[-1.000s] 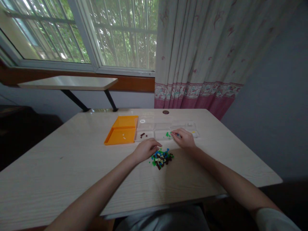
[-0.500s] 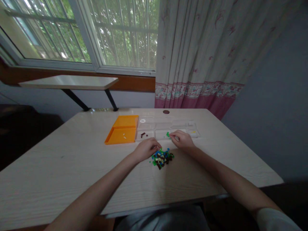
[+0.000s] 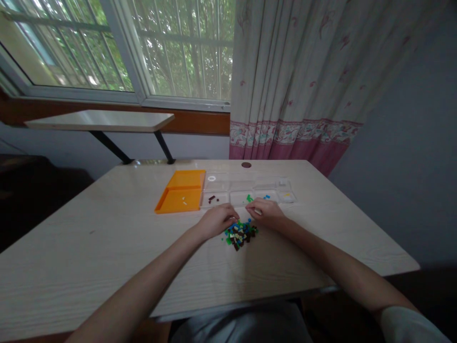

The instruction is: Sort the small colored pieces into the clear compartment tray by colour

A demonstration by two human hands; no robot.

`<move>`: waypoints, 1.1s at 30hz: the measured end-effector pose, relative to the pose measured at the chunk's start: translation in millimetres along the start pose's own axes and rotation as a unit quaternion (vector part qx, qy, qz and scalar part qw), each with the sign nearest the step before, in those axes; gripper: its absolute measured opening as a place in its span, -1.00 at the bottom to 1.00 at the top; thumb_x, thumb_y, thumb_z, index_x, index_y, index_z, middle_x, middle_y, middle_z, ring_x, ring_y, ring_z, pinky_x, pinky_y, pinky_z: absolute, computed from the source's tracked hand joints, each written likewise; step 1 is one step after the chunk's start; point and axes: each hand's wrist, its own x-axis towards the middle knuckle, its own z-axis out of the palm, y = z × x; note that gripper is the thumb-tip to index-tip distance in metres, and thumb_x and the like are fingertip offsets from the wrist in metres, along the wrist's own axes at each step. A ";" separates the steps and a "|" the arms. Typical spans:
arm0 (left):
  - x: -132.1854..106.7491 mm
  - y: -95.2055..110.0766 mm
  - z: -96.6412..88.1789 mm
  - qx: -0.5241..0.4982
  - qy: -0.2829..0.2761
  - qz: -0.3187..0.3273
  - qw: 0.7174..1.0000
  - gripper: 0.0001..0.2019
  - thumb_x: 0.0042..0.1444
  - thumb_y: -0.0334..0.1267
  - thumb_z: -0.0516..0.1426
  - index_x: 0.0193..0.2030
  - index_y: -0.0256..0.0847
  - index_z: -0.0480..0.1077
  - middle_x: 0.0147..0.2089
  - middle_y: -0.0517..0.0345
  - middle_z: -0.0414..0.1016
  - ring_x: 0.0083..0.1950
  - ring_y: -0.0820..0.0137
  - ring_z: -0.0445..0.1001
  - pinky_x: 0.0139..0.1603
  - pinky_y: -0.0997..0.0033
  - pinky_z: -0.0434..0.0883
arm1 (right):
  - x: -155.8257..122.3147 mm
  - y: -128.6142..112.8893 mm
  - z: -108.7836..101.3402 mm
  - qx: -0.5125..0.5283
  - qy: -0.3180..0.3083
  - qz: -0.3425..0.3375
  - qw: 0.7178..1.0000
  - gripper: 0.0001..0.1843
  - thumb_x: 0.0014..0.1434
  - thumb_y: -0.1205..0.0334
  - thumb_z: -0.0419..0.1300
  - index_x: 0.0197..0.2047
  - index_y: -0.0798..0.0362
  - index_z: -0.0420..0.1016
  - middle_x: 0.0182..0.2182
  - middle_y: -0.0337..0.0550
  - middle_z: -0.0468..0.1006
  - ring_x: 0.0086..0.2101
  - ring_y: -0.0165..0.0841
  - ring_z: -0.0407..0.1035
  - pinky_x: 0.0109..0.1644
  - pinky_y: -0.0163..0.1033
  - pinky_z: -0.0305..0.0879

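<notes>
A heap of small building bricks (image 3: 240, 237) in blue, green, brown and cream lies on the table in front of me. My left hand (image 3: 218, 221) rests at the heap's left back edge, its fingers curled together; what they hold, if anything, is hidden. Over the front edge of a clear compartment tray (image 3: 228, 204) is my right hand (image 3: 267, 212), thumb and fingertips pinched just behind the heap. Anything in that pinch is too small to make out. Green bricks (image 3: 249, 197) and blue bricks (image 3: 266, 196) lie in the tray just beyond it.
Brown bricks (image 3: 212, 198) sit in the tray's left front compartment, and a yellow piece (image 3: 287, 194) at its right end. An orange tray (image 3: 178, 209) with a few white pieces adjoins on the left. A raised shelf (image 3: 103, 121) stands at the back left, below the window.
My right hand has drawn back from the green bricks, a little left and nearer the heap. Blue bricks in the tray behind it now show. The left hand has hardly moved.
</notes>
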 end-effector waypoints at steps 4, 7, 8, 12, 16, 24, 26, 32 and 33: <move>0.8 -0.5 1.5 0.008 0.000 0.004 1.000 -0.83 0.07 -0.31 0.07 -0.25 -0.17 0.47 -0.26 0.11 0.42 -0.22 0.40 0.39 -0.17 0.50 0.31 | -0.9 -2.5 0.1 0.006 -0.031 -0.035 0.999 -0.85 0.14 0.27 0.07 -0.33 0.05 0.47 -0.42 -0.20 0.53 -0.39 -0.46 0.40 -0.31 -0.42 0.26; 1.1 -0.1 2.3 0.023 -0.005 0.013 1.000 -0.83 0.08 -0.31 0.05 -0.25 -0.18 0.46 -0.26 0.12 0.43 -0.21 0.41 0.39 -0.17 0.50 0.30 | -1.5 -4.0 -0.5 0.003 -0.045 -0.046 0.998 -0.85 0.14 0.27 0.07 -0.32 0.05 0.47 -0.42 -0.19 0.53 -0.40 -0.45 0.39 -0.33 -0.42 0.25; 1.0 0.5 2.2 0.027 -0.006 0.015 0.999 -0.83 0.09 -0.31 0.04 -0.26 -0.19 0.46 -0.27 0.12 0.43 -0.22 0.41 0.39 -0.18 0.50 0.30 | -1.7 -4.3 -0.7 0.000 -0.046 -0.048 0.998 -0.85 0.14 0.27 0.07 -0.32 0.05 0.47 -0.42 -0.19 0.53 -0.40 -0.45 0.39 -0.34 -0.42 0.24; 0.0 5.4 -0.5 0.027 0.012 0.016 0.999 -0.83 0.12 -0.30 0.02 -0.28 -0.21 0.43 -0.29 0.11 0.41 -0.25 0.42 0.39 -0.22 0.51 0.29 | -2.6 -5.2 -0.3 -0.007 -0.048 -0.054 0.997 -0.85 0.15 0.26 0.07 -0.32 0.05 0.47 -0.43 -0.20 0.52 -0.41 -0.46 0.39 -0.35 -0.42 0.22; -0.2 11.0 -3.1 0.008 0.062 0.008 0.998 -0.82 0.13 -0.26 0.01 -0.29 -0.22 0.42 -0.30 0.11 0.39 -0.23 0.40 0.37 -0.21 0.48 0.29 | -3.4 -7.8 1.1 0.000 -0.030 -0.063 0.998 -0.84 0.15 0.20 0.08 -0.31 0.04 0.46 -0.44 -0.20 0.52 -0.43 -0.47 0.39 -0.37 -0.42 0.21; -0.1 14.9 -2.2 -0.011 0.074 0.029 0.997 -0.82 0.16 -0.24 0.00 -0.28 -0.22 0.41 -0.28 0.11 0.40 -0.22 0.42 0.37 -0.22 0.49 0.28 | -3.0 -16.7 -2.0 0.006 -0.005 -0.070 0.998 -0.84 0.15 0.19 0.09 -0.32 0.05 0.46 -0.47 -0.19 0.52 -0.47 -0.47 0.38 -0.40 -0.42 0.20; -0.4 14.2 -2.2 -0.010 0.076 0.029 0.997 -0.81 0.17 -0.24 -0.01 -0.28 -0.22 0.40 -0.29 0.12 0.39 -0.22 0.42 0.36 -0.22 0.49 0.28 | -2.7 -16.4 -2.5 0.004 0.000 -0.069 0.998 -0.85 0.14 0.21 0.09 -0.33 0.05 0.46 -0.47 -0.19 0.52 -0.47 -0.47 0.38 -0.40 -0.41 0.21; -3.1 9.4 -2.7 0.031 0.027 0.032 0.999 -0.76 0.16 -0.33 -0.04 -0.14 -0.16 0.41 -0.19 0.10 0.36 -0.17 0.41 0.37 -0.15 0.48 0.29 | 1.3 -7.7 -9.0 0.021 0.098 -0.028 0.995 -0.87 0.13 0.25 0.10 -0.36 0.05 0.46 -0.45 -0.19 0.52 -0.43 -0.46 0.39 -0.34 -0.39 0.28; -3.5 8.5 -2.7 0.040 0.014 0.035 0.998 -0.76 0.15 -0.35 -0.04 -0.14 -0.14 0.41 -0.18 0.10 0.35 -0.17 0.41 0.37 -0.15 0.49 0.29 | 2.5 -6.5 -11.8 0.022 0.121 -0.022 0.992 -0.87 0.12 0.25 0.10 -0.36 0.04 0.46 -0.45 -0.19 0.52 -0.43 -0.46 0.39 -0.34 -0.38 0.29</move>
